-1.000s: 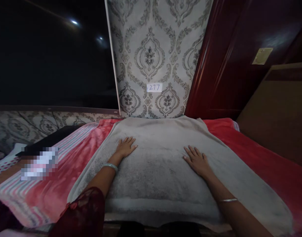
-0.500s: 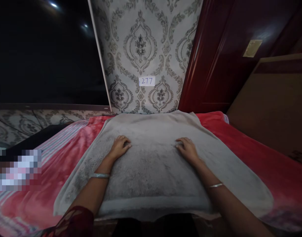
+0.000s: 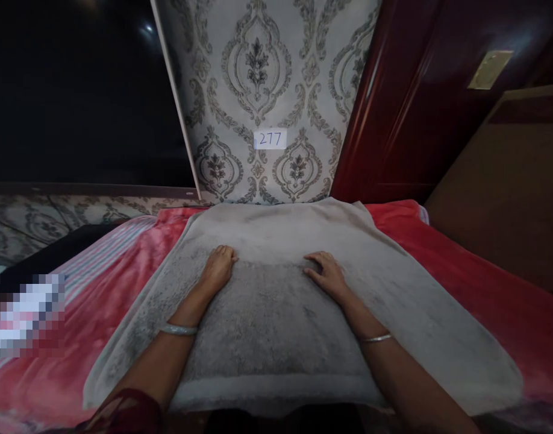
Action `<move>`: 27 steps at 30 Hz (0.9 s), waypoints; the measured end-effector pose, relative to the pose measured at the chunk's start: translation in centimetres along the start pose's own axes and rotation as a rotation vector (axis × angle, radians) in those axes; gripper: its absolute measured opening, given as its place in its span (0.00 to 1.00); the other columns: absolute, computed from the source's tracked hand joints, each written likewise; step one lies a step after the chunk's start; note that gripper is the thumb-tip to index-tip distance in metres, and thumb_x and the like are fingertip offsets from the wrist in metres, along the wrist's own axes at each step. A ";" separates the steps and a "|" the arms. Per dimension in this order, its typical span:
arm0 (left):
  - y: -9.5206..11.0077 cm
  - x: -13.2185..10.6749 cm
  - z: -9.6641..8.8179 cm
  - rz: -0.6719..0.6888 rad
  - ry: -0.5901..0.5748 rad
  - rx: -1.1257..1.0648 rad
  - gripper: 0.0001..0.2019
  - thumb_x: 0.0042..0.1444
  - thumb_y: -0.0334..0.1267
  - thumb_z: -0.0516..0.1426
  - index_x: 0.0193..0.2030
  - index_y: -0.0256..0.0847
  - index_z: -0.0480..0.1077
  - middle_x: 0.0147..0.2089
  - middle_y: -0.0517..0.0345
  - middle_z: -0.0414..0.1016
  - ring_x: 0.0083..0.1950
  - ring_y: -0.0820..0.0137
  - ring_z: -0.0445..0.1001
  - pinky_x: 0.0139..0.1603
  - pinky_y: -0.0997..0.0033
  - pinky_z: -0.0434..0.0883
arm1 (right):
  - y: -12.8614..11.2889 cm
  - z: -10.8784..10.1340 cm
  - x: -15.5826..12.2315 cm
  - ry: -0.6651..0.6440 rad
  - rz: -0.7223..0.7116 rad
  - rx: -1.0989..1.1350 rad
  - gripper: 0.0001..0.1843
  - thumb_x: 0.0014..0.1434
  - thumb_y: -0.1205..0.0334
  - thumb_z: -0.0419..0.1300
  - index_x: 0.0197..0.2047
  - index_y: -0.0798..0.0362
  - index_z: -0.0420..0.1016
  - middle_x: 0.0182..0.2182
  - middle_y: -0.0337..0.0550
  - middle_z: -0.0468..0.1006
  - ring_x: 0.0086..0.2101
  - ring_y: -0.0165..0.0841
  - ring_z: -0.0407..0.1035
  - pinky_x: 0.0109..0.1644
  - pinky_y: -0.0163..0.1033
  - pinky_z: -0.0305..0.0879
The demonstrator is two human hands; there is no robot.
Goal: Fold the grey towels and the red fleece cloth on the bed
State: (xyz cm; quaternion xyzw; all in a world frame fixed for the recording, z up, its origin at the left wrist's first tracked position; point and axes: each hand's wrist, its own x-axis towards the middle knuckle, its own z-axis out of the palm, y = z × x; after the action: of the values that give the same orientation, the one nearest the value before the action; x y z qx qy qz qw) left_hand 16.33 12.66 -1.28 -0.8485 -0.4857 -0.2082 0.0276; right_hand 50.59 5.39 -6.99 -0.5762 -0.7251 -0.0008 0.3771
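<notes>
Head view: gray blanket (image 3: 281, 319) spread over red cloth (image 3: 443, 259). Left hand (image 3: 218, 266) on blanket, fingers curled; I cannot tell if pinching. Right hand (image 3: 327, 272) on blanket, thumb and forefinger parted. I'd want light, even pressure both sides.

Television (image 3: 78, 96) cut off by left and top edges. Pixelated patch (image 3: 28, 316), contents unreadable. Left hand (image 3: 218, 267): fingertips hidden.

a dark screen (image 3: 78, 96) adjoins patterned wallpaper (image 3: 257, 102), with glossy reddish wood panelling (image 3: 407, 102) opposite.
</notes>
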 end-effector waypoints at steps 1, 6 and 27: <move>0.0 0.0 0.0 -0.001 0.010 0.000 0.07 0.62 0.31 0.50 0.35 0.40 0.68 0.38 0.46 0.74 0.45 0.58 0.72 0.49 0.58 0.68 | 0.1 0.1 0.0 0.004 -0.041 0.003 0.19 0.61 0.49 0.60 0.52 0.49 0.78 0.48 0.50 0.78 0.50 0.44 0.68 0.54 0.49 0.64; 0.2 -0.6 -0.3 0.099 0.195 0.012 0.08 0.64 0.31 0.50 0.33 0.42 0.65 0.34 0.52 0.71 0.40 0.61 0.72 0.42 0.63 0.69 | 0.1 0.6 -0.1 0.001 -0.155 -0.011 0.22 0.64 0.49 0.59 0.58 0.49 0.75 0.52 0.51 0.76 0.52 0.45 0.67 0.56 0.51 0.64; 0.6 -3.6 -2.2 0.194 0.027 0.130 0.15 0.66 0.50 0.52 0.38 0.42 0.70 0.39 0.53 0.73 0.44 0.62 0.70 0.44 0.63 0.64 | -0.5 1.4 -0.6 0.231 -0.247 -0.117 0.19 0.72 0.51 0.45 0.40 0.51 0.72 0.33 0.47 0.76 0.37 0.41 0.70 0.41 0.45 0.65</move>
State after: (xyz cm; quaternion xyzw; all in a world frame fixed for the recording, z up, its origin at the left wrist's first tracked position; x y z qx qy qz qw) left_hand 14.55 8.87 -0.54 -0.8850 -0.4133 -0.1843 0.1091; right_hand 49.46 5.37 -8.12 -0.4998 -0.7409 -0.1556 0.4208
